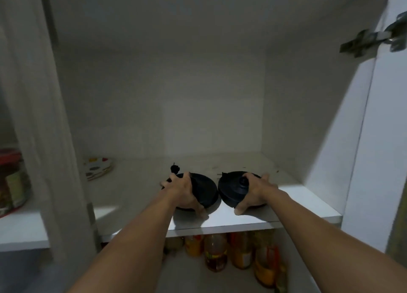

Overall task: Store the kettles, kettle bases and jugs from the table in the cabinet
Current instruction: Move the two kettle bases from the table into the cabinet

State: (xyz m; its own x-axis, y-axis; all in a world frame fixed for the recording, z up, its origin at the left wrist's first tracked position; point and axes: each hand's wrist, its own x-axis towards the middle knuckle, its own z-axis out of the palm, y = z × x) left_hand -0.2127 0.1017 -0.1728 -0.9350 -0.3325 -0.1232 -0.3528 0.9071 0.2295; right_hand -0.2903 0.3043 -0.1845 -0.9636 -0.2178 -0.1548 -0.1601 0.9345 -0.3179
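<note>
Both arms reach into the open white cabinet [284, 99]. The left hand [184, 190] is clamped on a black round kettle base [203, 190], fingers wrapped over its rim, thumb under the near edge. A black plug [175, 168] sticks up just behind this hand. The right hand [253, 191] is clamped on a second black kettle base [231, 190], thumb beneath, fingers across the top beside the raised centre connector.

Position: both bases sit at the front of the shelf [242, 220], tilted toward each other, inner edges touching or nearly so; cannot tell whether they rest fully on the shelf surface.

Also on the shelf, back left: a stack of plates with coloured spots [99, 168]. Below the shelf: bottles and jars with yellow and orange contents [220, 253]. Left compartment: a jar with a red lid [11, 178]. Door hinge [372, 41] at upper right.
</note>
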